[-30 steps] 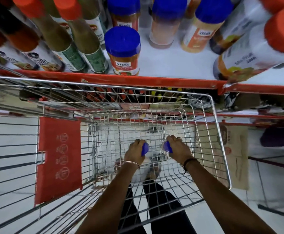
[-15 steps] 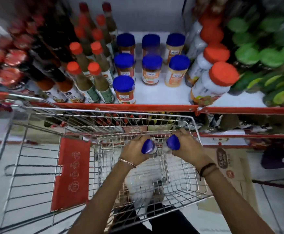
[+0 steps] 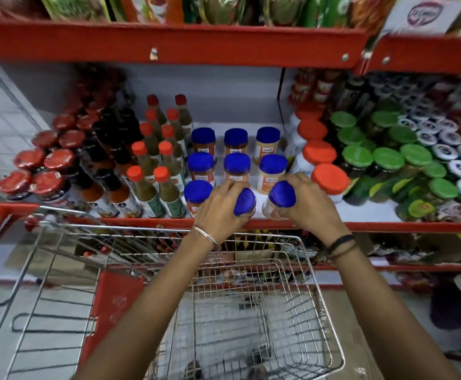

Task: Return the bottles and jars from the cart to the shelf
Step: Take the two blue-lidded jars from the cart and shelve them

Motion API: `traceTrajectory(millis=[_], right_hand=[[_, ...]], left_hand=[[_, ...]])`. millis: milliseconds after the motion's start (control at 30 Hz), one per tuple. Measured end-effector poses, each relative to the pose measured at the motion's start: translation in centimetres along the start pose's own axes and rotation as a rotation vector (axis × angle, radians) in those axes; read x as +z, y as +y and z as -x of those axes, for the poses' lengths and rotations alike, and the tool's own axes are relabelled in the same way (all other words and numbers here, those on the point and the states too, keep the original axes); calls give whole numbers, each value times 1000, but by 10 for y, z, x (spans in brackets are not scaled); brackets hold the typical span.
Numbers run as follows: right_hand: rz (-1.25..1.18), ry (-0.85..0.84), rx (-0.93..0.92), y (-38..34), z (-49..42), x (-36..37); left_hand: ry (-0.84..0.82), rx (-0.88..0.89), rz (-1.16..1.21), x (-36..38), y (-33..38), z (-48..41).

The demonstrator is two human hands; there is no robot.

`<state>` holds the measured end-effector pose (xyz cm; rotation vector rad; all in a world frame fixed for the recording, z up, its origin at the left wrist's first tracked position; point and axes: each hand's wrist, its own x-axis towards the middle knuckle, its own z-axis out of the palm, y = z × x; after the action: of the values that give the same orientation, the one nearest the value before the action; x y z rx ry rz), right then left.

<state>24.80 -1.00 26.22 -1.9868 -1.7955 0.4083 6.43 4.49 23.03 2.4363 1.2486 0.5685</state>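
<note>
Blue-lidded jars, one gripped in my left hand [image 3: 219, 207], one in my right hand [image 3: 304, 207], at the shelf's front edge [image 3: 141, 222].

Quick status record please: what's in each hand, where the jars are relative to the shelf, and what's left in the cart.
left hand: grip on a blue-lidded jar
right hand: grip on a second blue-lidded jar
jar position: both at the front edge of the shelf, beside the standing blue-lidded jars; whether they are set down is unclear
cart: no bottles or jars visible in the basket
</note>
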Motion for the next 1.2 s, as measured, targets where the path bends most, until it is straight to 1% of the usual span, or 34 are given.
traceTrajectory(millis=[100, 300, 500, 633, 733, 800, 833, 900, 967, 1033, 1100, 1167, 1200], right_hand=[[-5, -18, 11, 6, -17, 7], [0, -157, -6, 23, -43, 26], [-57, -205, 5, 36, -53, 37], [-62, -191, 5, 39, -54, 43], [-13, -174, 13, 39, -49, 46], [36, -148, 39, 36, -43, 47], [66, -114, 47, 32, -39, 47], [99, 11, 45, 20, -29, 47], [24, 129, 33, -2, -17, 47], [-130, 177, -6, -32, -5, 50], [-262, 163, -39, -67, -1, 57], [-298, 137, -89, -98, -6, 68], [-293, 123, -109, -113, -12, 74]], left_hand=[[-21, -13, 3, 4, -4, -19], [-126, -50, 4, 20, -21, -42], [-223, -68, -53, 25, -29, -49], [-258, -71, -85, 28, -28, -47], [-212, -60, -25, 27, -26, -42], [-152, -65, 30, 19, -24, -34], [-109, -59, 60, 12, -24, -28], [-3, -8, 118, -5, -25, -12], [109, 54, 143, -25, -32, 7], [202, 87, 116, -47, -47, 23], [280, 84, 47, -70, -67, 32], [338, 32, -1, -94, -90, 34], [338, -8, -16, -105, -103, 33]])
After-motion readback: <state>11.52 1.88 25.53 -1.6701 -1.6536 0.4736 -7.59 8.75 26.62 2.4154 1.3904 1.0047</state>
